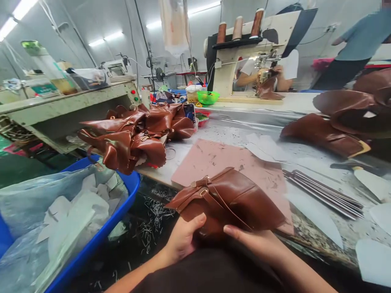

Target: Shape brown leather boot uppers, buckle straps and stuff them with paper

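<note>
A brown leather boot upper (241,191) with straps and small metal buckles lies across both my hands at the table's front edge. My left hand (186,234) grips its lower left part, thumb on top and fingers hidden beneath the leather. On the lower right side, my right hand (250,240) holds it the same way, thumb showing and fingers underneath. The upper's far part rests over a pink mat (207,158). Similar brown uppers lie in a pile (146,134) to the left on the table, and more brown leather pieces (324,130) are heaped on the right.
Dark strips (326,193) and a hammer (354,166) lie right of the mat among white sheets. A blue bin (134,189) with scraps stands at lower left. Behind are a phone (190,113), a green basket (208,97) and a sewing machine (227,77) where another person works.
</note>
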A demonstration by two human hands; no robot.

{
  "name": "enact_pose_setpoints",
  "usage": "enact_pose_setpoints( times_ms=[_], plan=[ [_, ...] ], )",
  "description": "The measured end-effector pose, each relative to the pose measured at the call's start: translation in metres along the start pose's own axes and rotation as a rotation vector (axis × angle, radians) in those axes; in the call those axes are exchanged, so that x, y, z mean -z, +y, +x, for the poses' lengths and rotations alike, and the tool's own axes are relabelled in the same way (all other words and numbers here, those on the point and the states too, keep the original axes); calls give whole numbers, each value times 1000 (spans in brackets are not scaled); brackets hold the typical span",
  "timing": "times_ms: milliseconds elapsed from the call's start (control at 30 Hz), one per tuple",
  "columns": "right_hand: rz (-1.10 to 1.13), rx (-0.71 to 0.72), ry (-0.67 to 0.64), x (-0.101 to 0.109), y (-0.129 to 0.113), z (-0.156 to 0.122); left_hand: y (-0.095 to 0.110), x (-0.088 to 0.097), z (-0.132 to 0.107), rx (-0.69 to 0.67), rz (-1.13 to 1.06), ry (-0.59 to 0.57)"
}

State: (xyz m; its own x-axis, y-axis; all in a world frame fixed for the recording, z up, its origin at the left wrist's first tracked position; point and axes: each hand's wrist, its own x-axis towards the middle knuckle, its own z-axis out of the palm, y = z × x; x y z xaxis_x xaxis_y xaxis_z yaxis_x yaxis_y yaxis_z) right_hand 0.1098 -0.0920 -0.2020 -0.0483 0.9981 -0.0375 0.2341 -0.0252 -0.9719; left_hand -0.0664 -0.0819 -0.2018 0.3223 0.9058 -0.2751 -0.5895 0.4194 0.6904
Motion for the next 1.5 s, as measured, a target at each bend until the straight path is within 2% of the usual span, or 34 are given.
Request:
enact_pose_setpoints(
  times_ms=[133,200,300,433,500,567,700,767,867,967,1133,1200,1267,1333,1400,1433,1500],
  plan=[
    [159,64,-83,1,-16,11,1,-1,4,100,-43,-53],
    [209,116,-56,1,-23,17,6,-6,10,126,-75,-110],
    [213,203,112,2,-34,31,18,-24,20,149,-134,-195],
    [243,342,440,7,-45,53,31,-52,29,107,-201,-308],
    [286,400,535,12,-50,63,33,-62,33,94,-237,-391],
    [331,385,464,17,-56,70,33,-67,37,88,-285,-480],
    [429,265,70,26,-69,68,35,-69,44,33,-329,-574],
    [433,216,66,29,-73,63,37,-68,45,12,-316,-563],
    [371,186,262,28,-73,57,39,-69,44,11,-274,-517],
    [296,268,383,23,-64,62,37,-71,43,-5,-236,-469],
    [336,334,456,17,-36,77,32,-71,46,-48,-173,-428],
    [259,358,605,21,-27,75,32,-67,44,-64,-89,-339],
    [19,504,700,26,-23,66,31,-61,41,-29,7,-196],
    [-313,730,592,28,-23,54,28,-57,39,25,67,-59],
    [-597,909,412,25,-27,45,23,-54,38,-5,60,-6],
    [-694,951,382,23,-28,43,21,-53,39,-23,34,-24],
    [-771,1001,439,18,-29,43,17,-53,40,-21,-35,-113]
  ],
)
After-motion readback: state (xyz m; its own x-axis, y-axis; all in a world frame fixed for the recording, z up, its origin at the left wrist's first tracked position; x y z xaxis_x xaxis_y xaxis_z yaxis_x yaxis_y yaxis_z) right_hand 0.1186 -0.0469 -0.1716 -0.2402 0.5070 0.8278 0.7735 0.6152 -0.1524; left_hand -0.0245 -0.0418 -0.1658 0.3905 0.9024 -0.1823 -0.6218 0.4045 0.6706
